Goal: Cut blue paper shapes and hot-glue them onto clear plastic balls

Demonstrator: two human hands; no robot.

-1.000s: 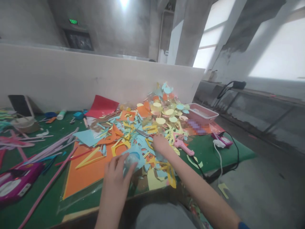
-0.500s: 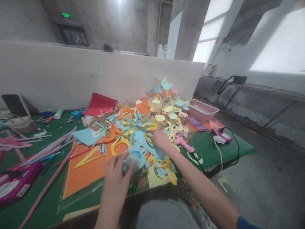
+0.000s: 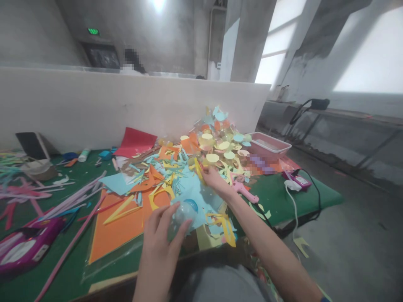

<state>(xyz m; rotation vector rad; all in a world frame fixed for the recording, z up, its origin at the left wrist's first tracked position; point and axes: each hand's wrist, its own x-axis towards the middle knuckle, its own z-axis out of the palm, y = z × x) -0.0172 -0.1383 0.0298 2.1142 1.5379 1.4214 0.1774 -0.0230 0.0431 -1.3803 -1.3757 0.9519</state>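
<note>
My left hand (image 3: 162, 230), fingers curled round it, holds a clear rounded plastic cup (image 3: 183, 216) near the table's front edge. A light blue paper (image 3: 204, 197) lies right behind the cup. My right hand (image 3: 214, 180) is closed on yellow-handled scissors (image 3: 199, 170), raised over the paper scraps; the blades are hard to make out. Just right of that hand is a pink glue gun (image 3: 245, 191). Yellow cut paper (image 3: 225, 226) lies below my right wrist.
Clear cups topped with paper discs (image 3: 212, 158) are heaped at the back, beside a pink basket (image 3: 270, 144). Orange sheets (image 3: 119, 218), pale purple strips (image 3: 75, 195) and a magenta device (image 3: 30, 245) lie to the left. A white partition (image 3: 94, 109) bounds the table's far side.
My right hand has taken up the yellow-handled scissors from the scraps and lifted them. My left hand has moved slightly right with the cup. Beyond the partition, a person's head shows more.
</note>
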